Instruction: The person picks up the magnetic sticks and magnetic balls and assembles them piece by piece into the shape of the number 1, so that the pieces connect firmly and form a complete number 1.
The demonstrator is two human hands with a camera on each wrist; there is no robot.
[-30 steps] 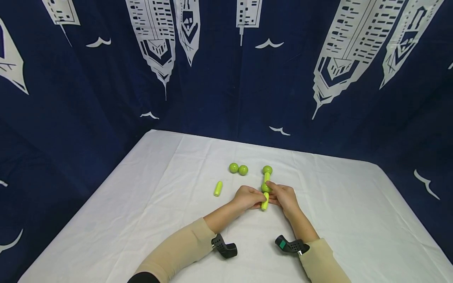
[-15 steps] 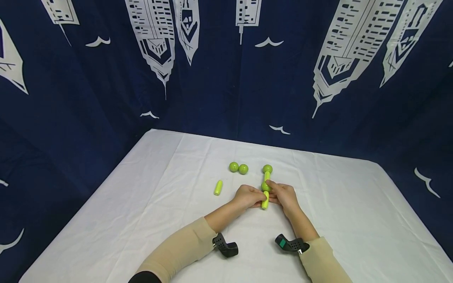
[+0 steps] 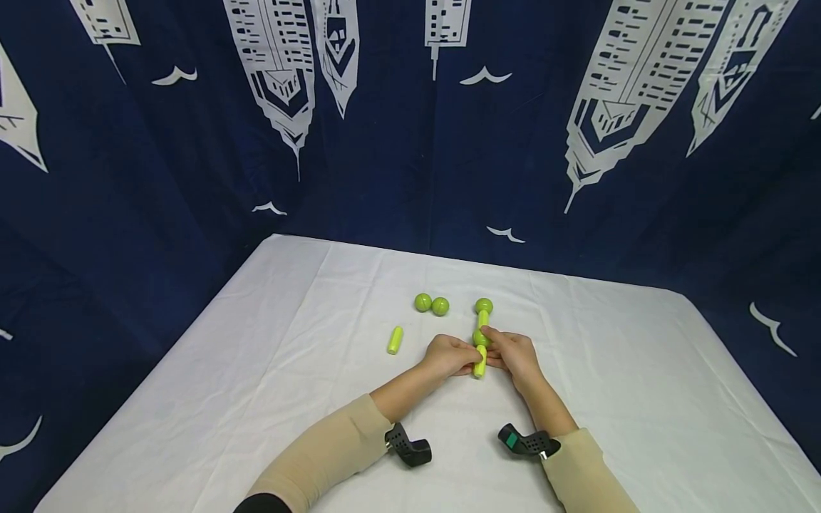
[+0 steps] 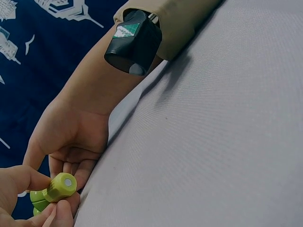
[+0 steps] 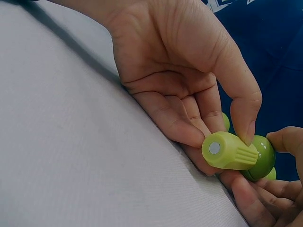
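Observation:
Toward the middle of the table, my left hand (image 3: 449,356) pinches a yellow-green ribbed rod (image 3: 479,362) between thumb and fingers. In the right wrist view a silvery disc marks the rod's near end (image 5: 214,148). The rod's far end meets a green ball (image 5: 264,158), which my right hand (image 3: 517,358) grips with thumb and fingers. Beyond that ball, a second rod (image 3: 483,320) leads to another green ball (image 3: 484,306), all in one line. Fingers partly cover the joint between the near rod and the held ball.
Two green balls (image 3: 422,302) sit side by side to the left of the far ball. A loose yellow-green rod (image 3: 395,340) lies nearer, left of my left hand. A white cloth (image 3: 308,342) covers the table; a dark blue printed curtain (image 3: 385,178) hangs behind it.

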